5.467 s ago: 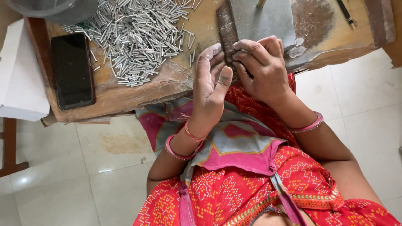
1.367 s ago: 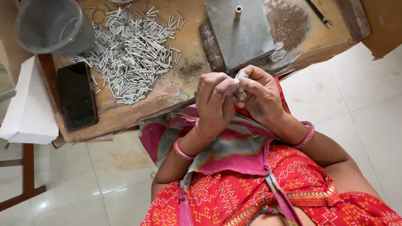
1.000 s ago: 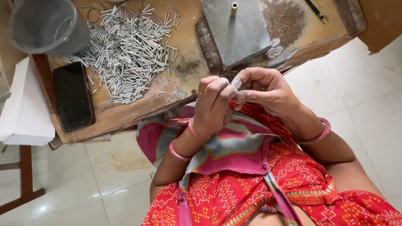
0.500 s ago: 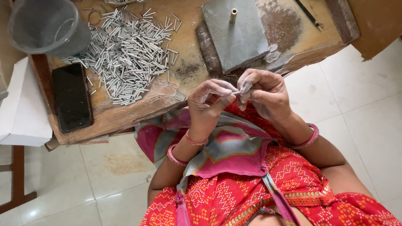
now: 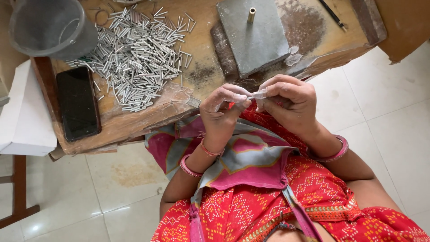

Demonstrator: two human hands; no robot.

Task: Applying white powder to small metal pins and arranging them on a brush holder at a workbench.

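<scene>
Since the frame half a second before, the two hands had drawn slightly lower and closer to the body, and the small piece between them had turned from a downward tilt to lie nearly level.

At the far left, around nine o'clock of the view, a white box (image 5: 24, 121) sat beside the wooden bench (image 5: 134, 118). At about ten o'clock a dark phone (image 5: 77, 103) lay flat on the bench, and above it, toward eleven o'clock, stood a grey plastic cup (image 5: 51, 27). To the cup's right, a loose heap of short metal tubes (image 5: 139, 54) was spread across the wood.

Further right, at twelve o'clock, a grey metal block (image 5: 255, 38) with an upright brass pin (image 5: 251, 15) rested on the bench.

Just below the block, over the lap, the left hand (image 5: 221, 112) was pinched shut, thumb and forefinger closed on the left end of a small pale tube (image 5: 251, 95). The right hand (image 5: 289, 105), its fingertips dusted white, was likewise closed on the tube's right end. The tube's long axis ran roughly from nine to three o'clock, bridging the two grips, so neither hand was clearly nearer; each held one end. From the tube, the brass pin lay at twelve o'clock, well apart. A dark pencil (image 5: 332, 14) lay at about one o'clock near the bench's far edge.
</scene>
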